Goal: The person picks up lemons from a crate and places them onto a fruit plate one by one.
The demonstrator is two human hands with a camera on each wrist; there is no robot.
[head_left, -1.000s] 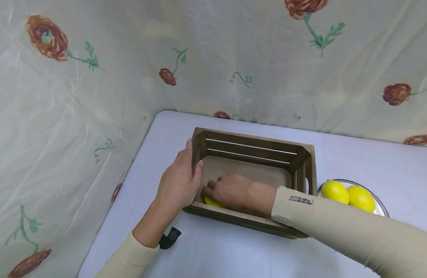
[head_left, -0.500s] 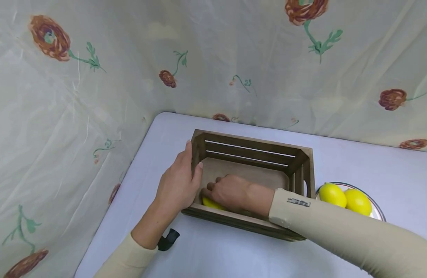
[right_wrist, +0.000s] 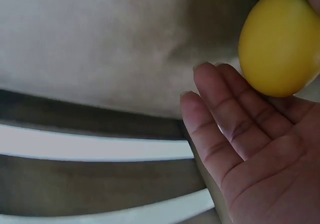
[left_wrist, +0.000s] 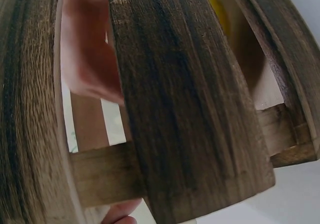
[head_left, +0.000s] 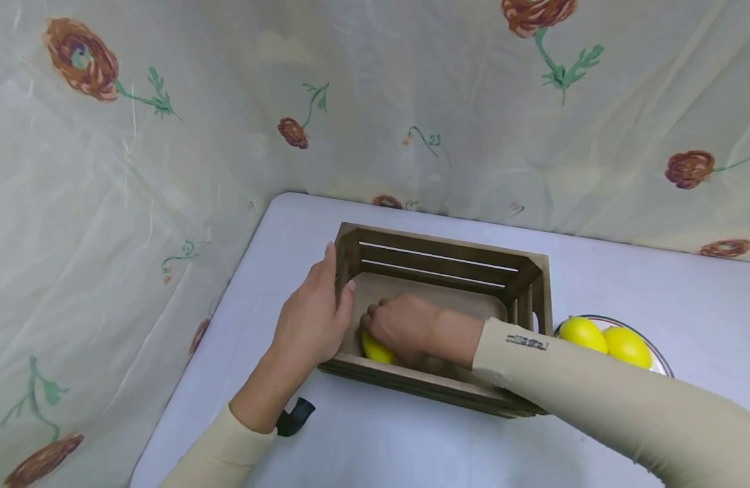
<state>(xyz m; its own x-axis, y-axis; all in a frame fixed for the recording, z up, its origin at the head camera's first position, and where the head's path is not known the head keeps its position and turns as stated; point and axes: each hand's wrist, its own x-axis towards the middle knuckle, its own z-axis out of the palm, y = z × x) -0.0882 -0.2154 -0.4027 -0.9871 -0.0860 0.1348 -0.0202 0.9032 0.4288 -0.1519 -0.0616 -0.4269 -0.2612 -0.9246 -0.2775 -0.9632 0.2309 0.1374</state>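
A brown slatted wooden crate (head_left: 436, 288) stands on the white table. At its left end my left hand (head_left: 310, 315) holds the end wall, thumb over the rim on the inner side and fingers along the outside. Inside, near the front left corner, my right hand (head_left: 405, 327) pinches a yellow lemon (head_left: 377, 348). The right wrist view shows this lemon (right_wrist: 279, 43) between the thumb and index finger, while the other fingers (right_wrist: 210, 141) stretch out straight. Crate slats (left_wrist: 185, 108) fill the left wrist view, with a blurred hand partly visible between them.
Right of the crate, two more lemons (head_left: 584, 334) sit on a white plate (head_left: 663, 366) with a dark rim line, partly behind my right forearm. A flowered curtain (head_left: 472, 115) hangs behind and left of the table (head_left: 289, 224).
The right hand has shifted slightly up and back inside the crate, and more of the lemon shows beneath its fingers. The left hand keeps its place on the crate.
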